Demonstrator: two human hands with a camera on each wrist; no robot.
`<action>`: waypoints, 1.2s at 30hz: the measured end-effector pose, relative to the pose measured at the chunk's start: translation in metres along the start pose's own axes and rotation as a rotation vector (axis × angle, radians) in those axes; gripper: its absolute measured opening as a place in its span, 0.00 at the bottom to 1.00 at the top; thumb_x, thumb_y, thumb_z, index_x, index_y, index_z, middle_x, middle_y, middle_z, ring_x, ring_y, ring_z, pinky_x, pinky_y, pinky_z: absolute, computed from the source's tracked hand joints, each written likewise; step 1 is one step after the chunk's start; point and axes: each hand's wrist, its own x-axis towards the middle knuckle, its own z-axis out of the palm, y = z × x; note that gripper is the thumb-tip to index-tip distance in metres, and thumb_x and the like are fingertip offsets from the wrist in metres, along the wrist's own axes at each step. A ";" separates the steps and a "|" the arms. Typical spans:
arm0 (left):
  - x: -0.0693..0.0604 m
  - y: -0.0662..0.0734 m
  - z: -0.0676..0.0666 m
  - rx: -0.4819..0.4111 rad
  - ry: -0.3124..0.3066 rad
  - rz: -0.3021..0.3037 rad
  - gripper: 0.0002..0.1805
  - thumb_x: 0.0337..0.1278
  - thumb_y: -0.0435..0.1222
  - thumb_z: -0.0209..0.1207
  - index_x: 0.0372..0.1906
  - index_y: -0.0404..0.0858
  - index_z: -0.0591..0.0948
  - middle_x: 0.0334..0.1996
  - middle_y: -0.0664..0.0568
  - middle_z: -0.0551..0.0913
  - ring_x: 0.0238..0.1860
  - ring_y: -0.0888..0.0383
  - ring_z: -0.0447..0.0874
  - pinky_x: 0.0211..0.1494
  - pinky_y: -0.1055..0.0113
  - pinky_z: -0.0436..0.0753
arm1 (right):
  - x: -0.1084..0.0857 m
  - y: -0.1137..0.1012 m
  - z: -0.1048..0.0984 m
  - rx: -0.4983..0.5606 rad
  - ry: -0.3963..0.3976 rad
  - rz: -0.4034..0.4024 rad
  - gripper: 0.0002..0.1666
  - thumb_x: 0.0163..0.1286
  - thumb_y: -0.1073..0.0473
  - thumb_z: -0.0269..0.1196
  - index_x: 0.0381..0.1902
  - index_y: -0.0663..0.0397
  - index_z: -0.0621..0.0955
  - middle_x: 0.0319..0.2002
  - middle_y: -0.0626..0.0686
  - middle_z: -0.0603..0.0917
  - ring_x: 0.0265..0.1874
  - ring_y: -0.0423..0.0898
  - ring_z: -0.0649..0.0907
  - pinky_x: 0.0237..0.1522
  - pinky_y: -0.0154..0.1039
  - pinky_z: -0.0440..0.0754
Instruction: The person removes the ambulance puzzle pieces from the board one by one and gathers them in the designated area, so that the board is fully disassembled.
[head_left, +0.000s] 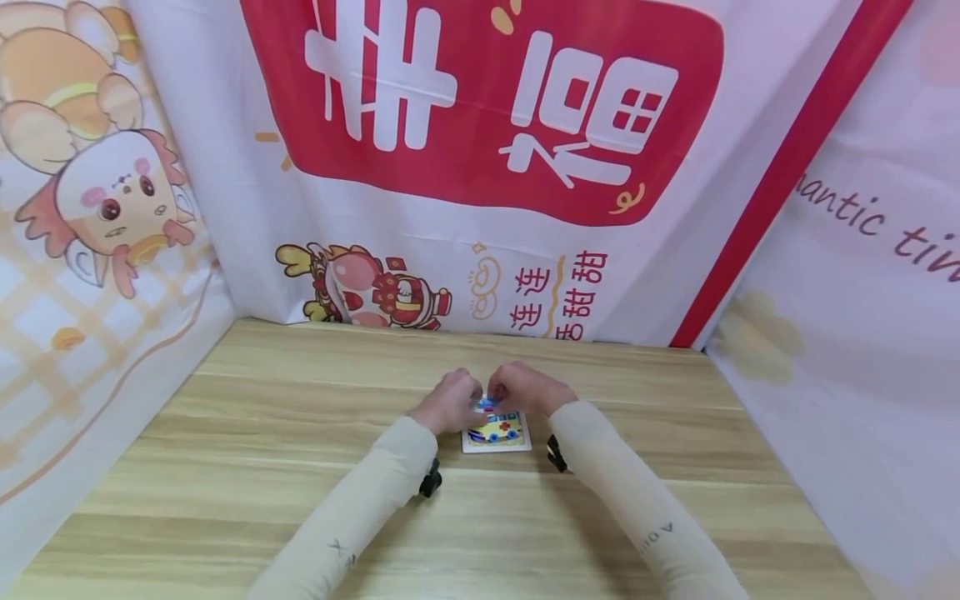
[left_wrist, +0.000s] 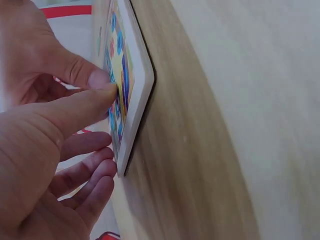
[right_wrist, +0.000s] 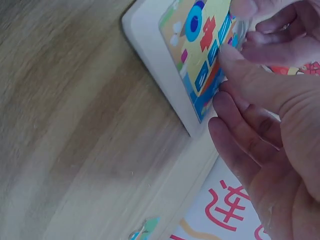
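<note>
A small white-rimmed jigsaw board (head_left: 497,450) with a yellow ambulance picture (head_left: 504,427) lies flat on the table. My left hand (head_left: 448,402) is at its far left side. In the left wrist view, the left thumb (left_wrist: 102,97) presses the picture, with the other fingertips beside the board's edge. My right hand (head_left: 531,388) reaches over the far right side. In the right wrist view, the right thumb (right_wrist: 235,60) rests on the picture, and its loosely extended fingers lie along the edge. Both thumbs are close together. The hands cover the board's far part.
A small green-and-blue piece (right_wrist: 146,229) lies on the wooden table (head_left: 315,467), apart from the board, in the right wrist view. A printed white-and-red cloth (head_left: 645,275) hangs along the table's far edge. More cloth walls (head_left: 847,333) stand at both sides.
</note>
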 end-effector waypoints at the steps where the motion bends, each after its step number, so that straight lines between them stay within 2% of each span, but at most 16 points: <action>1: 0.001 0.001 0.001 -0.011 0.000 -0.001 0.16 0.54 0.35 0.76 0.43 0.28 0.88 0.39 0.44 0.83 0.42 0.51 0.76 0.52 0.54 0.80 | 0.000 -0.001 0.000 0.004 -0.001 0.007 0.09 0.65 0.68 0.74 0.43 0.56 0.89 0.41 0.51 0.92 0.41 0.43 0.88 0.53 0.39 0.88; 7: 0.001 0.002 0.002 -0.044 0.019 -0.014 0.20 0.51 0.36 0.78 0.46 0.27 0.88 0.43 0.42 0.85 0.43 0.52 0.78 0.54 0.54 0.82 | 0.003 -0.003 0.001 0.003 -0.021 0.057 0.11 0.65 0.68 0.74 0.45 0.56 0.87 0.43 0.51 0.90 0.44 0.44 0.87 0.56 0.40 0.87; 13: 0.002 0.001 0.002 -0.042 0.024 -0.018 0.19 0.52 0.36 0.79 0.45 0.28 0.88 0.42 0.41 0.85 0.42 0.52 0.78 0.54 0.54 0.81 | 0.006 -0.004 0.000 -0.048 -0.041 0.077 0.11 0.65 0.67 0.74 0.44 0.53 0.86 0.42 0.49 0.89 0.44 0.42 0.86 0.56 0.39 0.86; 18: 0.003 0.002 0.002 -0.031 0.017 -0.024 0.19 0.53 0.36 0.78 0.45 0.28 0.88 0.41 0.42 0.84 0.42 0.52 0.77 0.54 0.54 0.81 | 0.005 -0.002 0.000 -0.026 -0.029 0.084 0.11 0.65 0.68 0.74 0.43 0.53 0.86 0.41 0.49 0.89 0.43 0.42 0.85 0.55 0.40 0.86; 24: 0.004 0.002 0.003 -0.017 0.003 -0.043 0.19 0.54 0.37 0.78 0.47 0.29 0.88 0.44 0.43 0.84 0.45 0.52 0.79 0.58 0.54 0.82 | 0.003 0.007 0.006 0.025 0.030 0.067 0.09 0.67 0.66 0.74 0.42 0.51 0.85 0.39 0.46 0.87 0.41 0.41 0.83 0.53 0.40 0.85; 29: 0.003 0.002 0.004 -0.028 0.010 -0.057 0.20 0.54 0.38 0.78 0.48 0.29 0.88 0.44 0.43 0.84 0.46 0.51 0.80 0.60 0.53 0.83 | -0.001 0.013 0.013 0.035 0.100 0.045 0.12 0.68 0.64 0.74 0.47 0.50 0.85 0.41 0.45 0.86 0.42 0.40 0.83 0.52 0.38 0.85; 32: 0.003 0.001 0.005 -0.034 0.022 -0.065 0.20 0.54 0.38 0.79 0.47 0.29 0.88 0.44 0.43 0.84 0.47 0.50 0.81 0.60 0.53 0.83 | -0.005 0.016 0.017 0.044 0.155 0.008 0.13 0.68 0.63 0.74 0.49 0.50 0.86 0.42 0.46 0.87 0.43 0.40 0.84 0.52 0.38 0.85; 36: 0.003 0.001 0.005 -0.046 0.032 -0.060 0.20 0.53 0.37 0.79 0.47 0.29 0.88 0.44 0.43 0.84 0.47 0.49 0.81 0.60 0.52 0.83 | -0.010 0.019 0.021 0.113 0.219 -0.034 0.10 0.69 0.64 0.72 0.47 0.54 0.87 0.41 0.50 0.88 0.40 0.42 0.84 0.47 0.38 0.85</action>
